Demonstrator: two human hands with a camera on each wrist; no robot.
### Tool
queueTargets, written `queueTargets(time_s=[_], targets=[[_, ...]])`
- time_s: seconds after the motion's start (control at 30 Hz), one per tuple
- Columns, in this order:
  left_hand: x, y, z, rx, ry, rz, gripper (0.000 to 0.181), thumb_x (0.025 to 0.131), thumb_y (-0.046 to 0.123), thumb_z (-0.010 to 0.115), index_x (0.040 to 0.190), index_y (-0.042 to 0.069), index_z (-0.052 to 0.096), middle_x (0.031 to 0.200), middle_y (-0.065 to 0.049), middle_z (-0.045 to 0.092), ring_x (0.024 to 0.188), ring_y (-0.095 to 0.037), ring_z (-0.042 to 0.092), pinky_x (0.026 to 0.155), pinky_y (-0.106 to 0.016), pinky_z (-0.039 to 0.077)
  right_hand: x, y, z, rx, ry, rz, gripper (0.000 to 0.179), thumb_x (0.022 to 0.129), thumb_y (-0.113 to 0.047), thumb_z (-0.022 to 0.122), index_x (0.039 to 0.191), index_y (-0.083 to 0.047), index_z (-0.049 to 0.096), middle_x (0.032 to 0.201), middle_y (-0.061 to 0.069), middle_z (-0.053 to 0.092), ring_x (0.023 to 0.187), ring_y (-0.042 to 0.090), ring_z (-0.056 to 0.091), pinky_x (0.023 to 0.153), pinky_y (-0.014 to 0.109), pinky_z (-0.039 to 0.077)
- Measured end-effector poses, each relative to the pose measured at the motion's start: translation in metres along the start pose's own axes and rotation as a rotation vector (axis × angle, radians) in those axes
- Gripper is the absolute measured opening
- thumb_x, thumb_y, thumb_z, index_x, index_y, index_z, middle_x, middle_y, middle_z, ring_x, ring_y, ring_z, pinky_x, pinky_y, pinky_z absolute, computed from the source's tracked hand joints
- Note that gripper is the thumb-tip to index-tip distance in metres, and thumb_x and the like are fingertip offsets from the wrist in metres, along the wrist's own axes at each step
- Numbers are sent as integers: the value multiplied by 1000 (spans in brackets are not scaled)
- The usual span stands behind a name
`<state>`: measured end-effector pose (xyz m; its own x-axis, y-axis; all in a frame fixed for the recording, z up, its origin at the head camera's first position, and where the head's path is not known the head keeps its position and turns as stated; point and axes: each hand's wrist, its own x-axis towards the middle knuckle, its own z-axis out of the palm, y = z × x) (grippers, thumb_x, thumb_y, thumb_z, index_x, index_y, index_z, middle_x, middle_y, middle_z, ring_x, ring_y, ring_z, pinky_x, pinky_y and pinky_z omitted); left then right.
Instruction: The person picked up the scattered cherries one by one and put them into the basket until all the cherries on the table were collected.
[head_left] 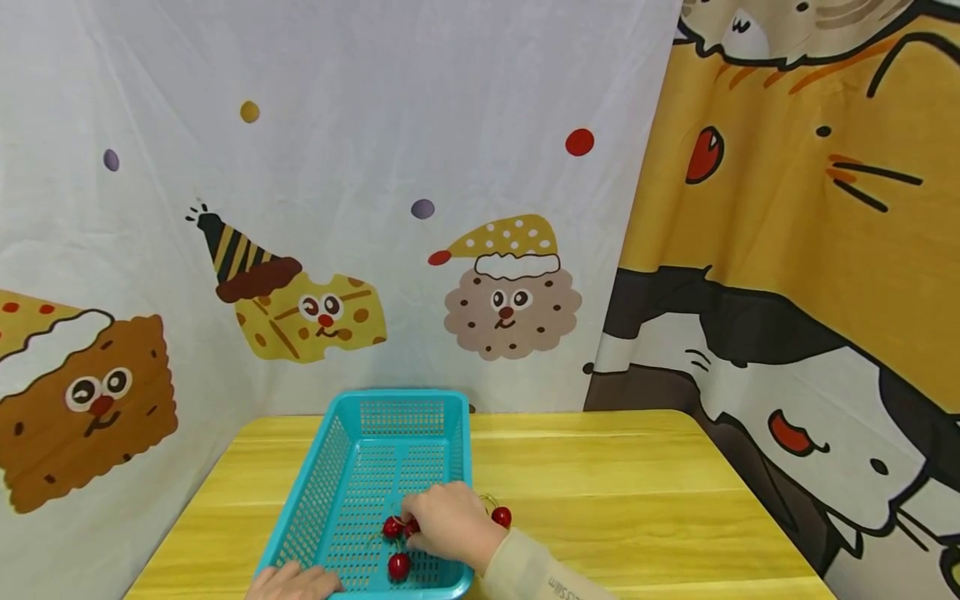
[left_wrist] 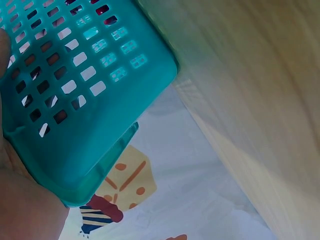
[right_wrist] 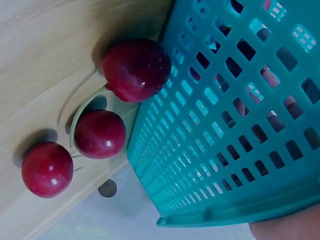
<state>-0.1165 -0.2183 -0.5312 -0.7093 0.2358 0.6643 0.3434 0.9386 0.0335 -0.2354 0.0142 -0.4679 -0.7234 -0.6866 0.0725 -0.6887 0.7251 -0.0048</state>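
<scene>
The blue basket (head_left: 382,467) points lengthwise toward the backdrop (head_left: 337,167).

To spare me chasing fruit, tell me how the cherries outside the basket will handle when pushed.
Those cherries look round, so they would probably roll on the flat tabletop. Their glossy skin may be slippery. The thin, curved stem could well bend.

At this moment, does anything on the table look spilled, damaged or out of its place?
Three cherries lie on the table, just right of the blue basket, while other cherries are inside it, so they may look out of place. Whether they spilled cannot be told. No damage stands out.
</scene>
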Motion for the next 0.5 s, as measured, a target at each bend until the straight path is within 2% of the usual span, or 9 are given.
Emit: queueTargets(time_s=[0.17, 0.5], targets=[[1, 1, 1, 0, 19, 11, 31, 70, 50, 84, 65, 42, 54, 66, 37, 40, 65, 12, 23, 63, -18, 15, 1, 0, 2, 1, -19, 11, 26, 86, -48, 87, 105, -34, 77, 78, -19, 70, 66, -3, 55, 59, 22, 43], [1, 2, 5, 8, 81, 18, 28, 68, 48, 83, 64, 41, 56, 66, 37, 43, 66, 13, 22, 63, -18, 15, 2, -1, 2, -26, -16, 14, 28, 86, -51, 87, 107, -36, 77, 76, -19, 69, 65, -3, 54, 58, 23, 42]])
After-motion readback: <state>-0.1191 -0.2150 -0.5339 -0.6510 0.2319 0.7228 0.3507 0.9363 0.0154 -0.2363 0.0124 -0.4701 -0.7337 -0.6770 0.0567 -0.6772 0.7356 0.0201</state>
